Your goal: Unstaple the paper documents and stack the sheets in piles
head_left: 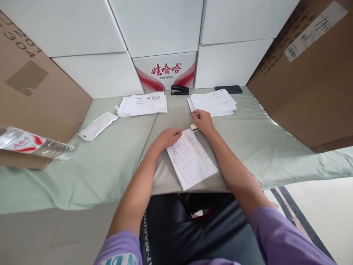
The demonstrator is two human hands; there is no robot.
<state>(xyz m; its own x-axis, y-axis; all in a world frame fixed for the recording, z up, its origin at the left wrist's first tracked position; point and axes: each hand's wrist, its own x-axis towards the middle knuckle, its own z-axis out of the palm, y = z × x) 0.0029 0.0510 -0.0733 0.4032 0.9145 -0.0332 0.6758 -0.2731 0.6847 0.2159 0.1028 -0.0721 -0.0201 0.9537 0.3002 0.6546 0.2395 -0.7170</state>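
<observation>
A printed paper form [191, 160] lies tilted on the pale green cloth-covered table [110, 162] in front of me. My left hand [167, 138] rests flat on the form's upper left corner, fingers together. My right hand [202, 120] sits just beyond the form's top edge, over a small cream-coloured object [193, 127] that it touches; whether it grips that object is unclear. Just past my right hand lies a stack of white papers [213, 102].
A second paper stack [143, 104] lies at the back left, a black stapler [179, 89] and a dark phone [228, 89] by the white boxes. A white sleeve-like packet [97, 126] and a plastic water bottle [30, 144] are at left. Cardboard boxes flank both sides.
</observation>
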